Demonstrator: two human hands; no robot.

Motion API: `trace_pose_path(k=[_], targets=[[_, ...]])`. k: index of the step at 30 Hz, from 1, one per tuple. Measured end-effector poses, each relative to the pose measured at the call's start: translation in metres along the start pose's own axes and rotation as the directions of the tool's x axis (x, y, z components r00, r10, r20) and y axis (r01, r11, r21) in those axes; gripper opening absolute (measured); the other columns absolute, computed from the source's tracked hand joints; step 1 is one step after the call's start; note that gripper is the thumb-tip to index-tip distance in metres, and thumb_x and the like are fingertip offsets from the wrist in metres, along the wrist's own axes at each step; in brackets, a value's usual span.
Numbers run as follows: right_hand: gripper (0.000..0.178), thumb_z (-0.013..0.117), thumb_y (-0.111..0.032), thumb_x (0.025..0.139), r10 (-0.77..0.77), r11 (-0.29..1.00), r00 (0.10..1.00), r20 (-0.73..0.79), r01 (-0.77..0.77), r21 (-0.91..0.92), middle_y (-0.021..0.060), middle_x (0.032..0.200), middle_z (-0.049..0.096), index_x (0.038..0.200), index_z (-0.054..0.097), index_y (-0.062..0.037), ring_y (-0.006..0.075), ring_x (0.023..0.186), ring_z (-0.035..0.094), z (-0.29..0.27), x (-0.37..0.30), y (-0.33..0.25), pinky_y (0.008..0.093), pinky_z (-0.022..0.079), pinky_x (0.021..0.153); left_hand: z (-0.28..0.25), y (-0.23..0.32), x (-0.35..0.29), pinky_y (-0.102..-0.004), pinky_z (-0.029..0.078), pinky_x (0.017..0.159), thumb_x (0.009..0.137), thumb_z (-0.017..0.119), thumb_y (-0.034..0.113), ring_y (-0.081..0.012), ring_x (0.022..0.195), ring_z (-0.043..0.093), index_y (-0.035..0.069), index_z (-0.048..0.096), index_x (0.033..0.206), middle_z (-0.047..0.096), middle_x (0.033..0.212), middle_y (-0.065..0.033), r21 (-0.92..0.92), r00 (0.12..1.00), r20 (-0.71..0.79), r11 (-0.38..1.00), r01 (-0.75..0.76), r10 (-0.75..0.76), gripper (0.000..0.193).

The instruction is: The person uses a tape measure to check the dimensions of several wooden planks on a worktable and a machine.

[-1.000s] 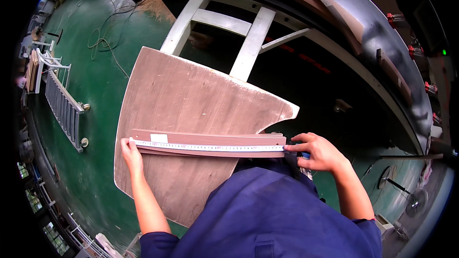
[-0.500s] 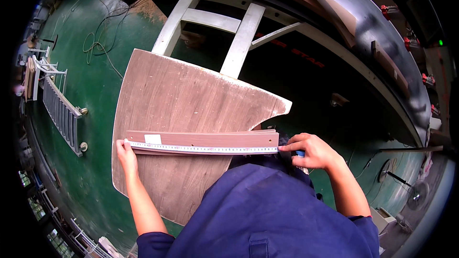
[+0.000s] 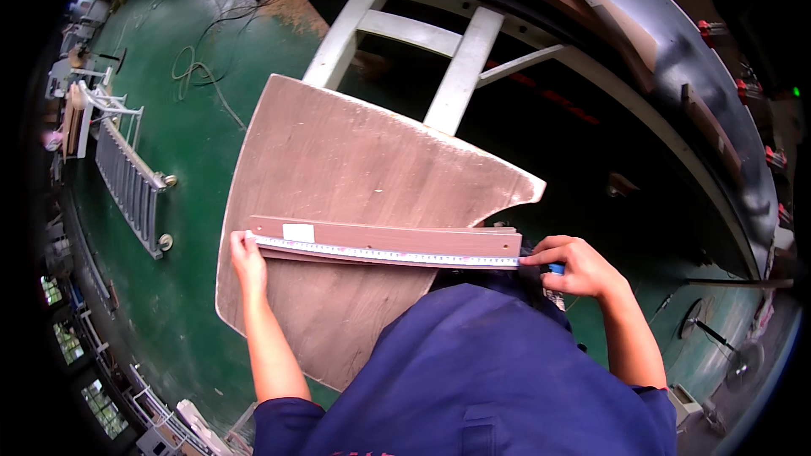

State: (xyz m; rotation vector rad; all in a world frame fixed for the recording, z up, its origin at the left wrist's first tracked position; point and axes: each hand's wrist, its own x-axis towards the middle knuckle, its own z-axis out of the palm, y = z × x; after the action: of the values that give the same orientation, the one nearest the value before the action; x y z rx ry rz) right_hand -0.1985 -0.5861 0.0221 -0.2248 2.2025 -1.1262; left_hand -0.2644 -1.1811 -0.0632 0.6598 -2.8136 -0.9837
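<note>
A narrow stack of brown wood-grain strips (image 3: 422, 238) lies across a larger wood-grain board (image 3: 346, 160). On the top strip are a blank-looking white label (image 3: 298, 233) and small dark holes. A tape measure (image 3: 380, 253) is pulled out along the strips' near edge, its white blade stretched from end to end. At the strips' left end, my left hand (image 3: 247, 260) pinches the blade's tip. Past their right end, my right hand (image 3: 581, 268) is closed around the tape measure's case, of which a bit of blue shows; its fingertips touch the blade.
The board rests by a white frame (image 3: 452, 72) under a dark machine table (image 3: 718, 194). A grey roller stand (image 3: 127, 177) on wheels is at the left on the green floor. Cables (image 3: 193, 67) lie at the far left, and a round-based stand (image 3: 742, 353) is at the right.
My view has swung slightly, so the scene sits farther right in the picture. Both hands keep their hold on the tape measure, and the blade still lies along the strips.
</note>
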Motion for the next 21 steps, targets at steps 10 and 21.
trace_pose_path(k=[10,21], targets=[[0.045,0.067,-0.016,0.066,0.044,0.998,0.998,0.034,-0.045,0.037,0.0175,0.106,0.071,0.109,0.079,-0.0080,0.0332,0.098,0.068,0.001,0.004,-0.013,0.0391,0.055,0.090,0.000,-0.003,-0.006,-0.0344,0.047,0.081,0.105,0.054,0.017,-0.0183,0.084,0.056,0.002,0.057,0.102,0.060,0.090,-0.0075,-0.082,0.997,0.021,0.993,0.081,-0.080,0.016],[0.045,0.066,-0.018,0.068,-0.003,0.999,0.999,0.048,0.001,0.037,0.0171,0.105,0.071,0.110,0.077,-0.0066,0.0338,0.099,0.068,0.000,0.001,-0.008,0.0403,0.055,0.091,0.000,0.006,-0.008,-0.0321,0.046,0.082,0.106,0.054,0.016,-0.0148,0.088,0.052,0.003,0.055,0.101,0.056,0.090,-0.0045,-0.076,0.999,-0.005,0.996,-0.042,0.042,0.015]])
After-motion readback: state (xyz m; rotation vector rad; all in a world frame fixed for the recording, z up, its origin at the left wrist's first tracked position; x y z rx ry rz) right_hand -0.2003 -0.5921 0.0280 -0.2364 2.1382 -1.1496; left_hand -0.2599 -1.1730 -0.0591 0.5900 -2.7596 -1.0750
